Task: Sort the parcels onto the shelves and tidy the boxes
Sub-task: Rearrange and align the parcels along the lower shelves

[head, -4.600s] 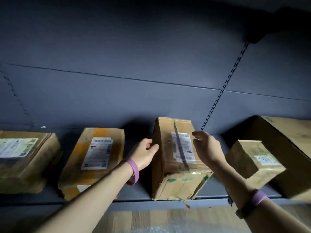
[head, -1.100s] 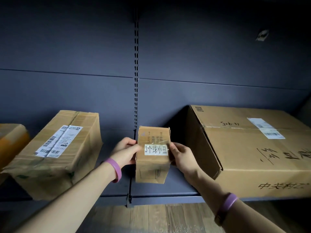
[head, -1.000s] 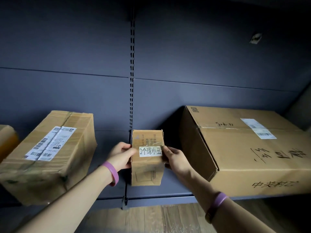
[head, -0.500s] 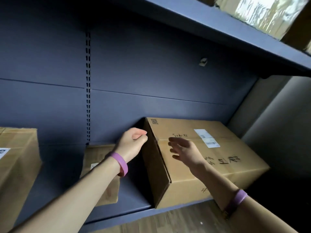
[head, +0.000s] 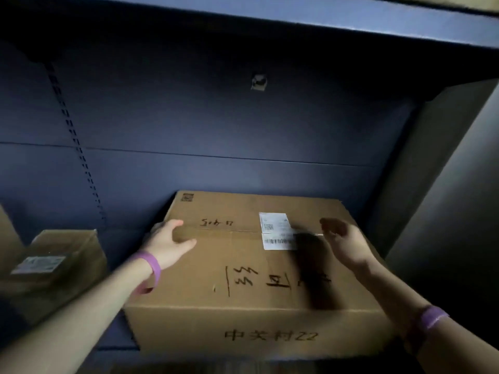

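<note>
A large cardboard box [head: 243,276] with black handwriting and a white shipping label lies on the dark blue shelf [head: 116,344], filling the middle of the view. My left hand [head: 168,242] rests on the box's top near its left edge, fingers reaching over that edge. My right hand [head: 341,238] hovers above the right part of the top, fingers loosely curled and holding nothing; it casts a dark shadow on the cardboard. A small cardboard parcel [head: 58,261] with a white label stands on the shelf to the left.
The shelf's blue back panel [head: 216,125] rises behind the boxes, with a slotted upright [head: 78,147] at left. An upper shelf [head: 297,17] runs overhead. A grey side wall [head: 445,198] closes the right end. Another box's corner [head: 6,238] shows at far left.
Both hands let go of the small parcel, left standing on the shelf, and moved right to the large box. The left hand now rests on its top; my view swung right.
</note>
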